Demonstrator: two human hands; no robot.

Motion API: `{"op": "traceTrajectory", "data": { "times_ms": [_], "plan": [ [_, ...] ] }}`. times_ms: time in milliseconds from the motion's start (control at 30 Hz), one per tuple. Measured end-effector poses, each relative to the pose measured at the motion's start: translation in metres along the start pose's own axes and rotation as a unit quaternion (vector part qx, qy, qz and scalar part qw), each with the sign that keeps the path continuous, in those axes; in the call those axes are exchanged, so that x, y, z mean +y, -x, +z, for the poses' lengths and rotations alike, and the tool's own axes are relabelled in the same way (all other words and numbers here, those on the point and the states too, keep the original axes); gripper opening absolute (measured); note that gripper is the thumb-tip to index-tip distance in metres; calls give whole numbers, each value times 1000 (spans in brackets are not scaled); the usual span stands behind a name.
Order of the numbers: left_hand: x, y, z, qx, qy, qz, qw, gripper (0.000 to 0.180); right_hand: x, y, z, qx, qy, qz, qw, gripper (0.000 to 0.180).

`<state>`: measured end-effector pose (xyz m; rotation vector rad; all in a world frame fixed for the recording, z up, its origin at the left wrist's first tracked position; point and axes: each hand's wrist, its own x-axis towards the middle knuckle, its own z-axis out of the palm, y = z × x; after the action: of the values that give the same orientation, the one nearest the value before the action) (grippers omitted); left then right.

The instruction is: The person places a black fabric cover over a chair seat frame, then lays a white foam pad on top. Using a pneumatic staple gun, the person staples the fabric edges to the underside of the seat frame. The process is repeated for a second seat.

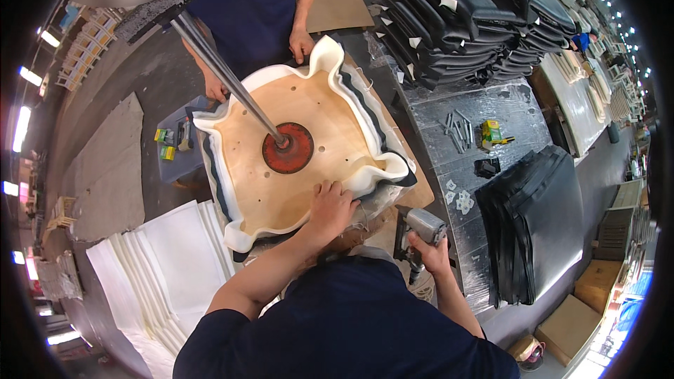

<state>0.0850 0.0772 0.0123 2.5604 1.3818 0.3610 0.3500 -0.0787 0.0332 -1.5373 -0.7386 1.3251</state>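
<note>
A plywood seat board [242, 168] lies with white foam [365, 181] and a dark cover [225, 196] folding up around its edges. On the near edge my left hand [332, 205] is closed over the foam, its fingers bent onto the wood. My right hand [432, 254] grips a grey staple gun [425, 226] by the handle, apart from the board and to its right. A red round pad [288, 148] on a metal rod [235, 88] rests on the middle of the board.
Opposite me stands a person with one hand [302, 43] at the board's far edge. White foam sheets [165, 260] are stacked at left. The right-hand table [435, 116] carries black covers [463, 21], black sheets [540, 217], staple strips [458, 130] and a small box [491, 130].
</note>
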Motion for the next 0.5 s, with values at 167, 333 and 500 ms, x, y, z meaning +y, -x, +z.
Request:
{"op": "traceTrajectory", "data": {
  "times_ms": [167,333,500],
  "plan": [
    [-7,-5,6,6,26,-42,999,24,-15,-23,21,-66,29,24,997,43],
    [-18,-16,4,14,70,-69,995,25,-38,-43,34,-109,80,51,990,40],
    [-28,-25,6,16,125,-121,985,28,-65,-68,63,-121,139,74,980,39]
  ]
}}
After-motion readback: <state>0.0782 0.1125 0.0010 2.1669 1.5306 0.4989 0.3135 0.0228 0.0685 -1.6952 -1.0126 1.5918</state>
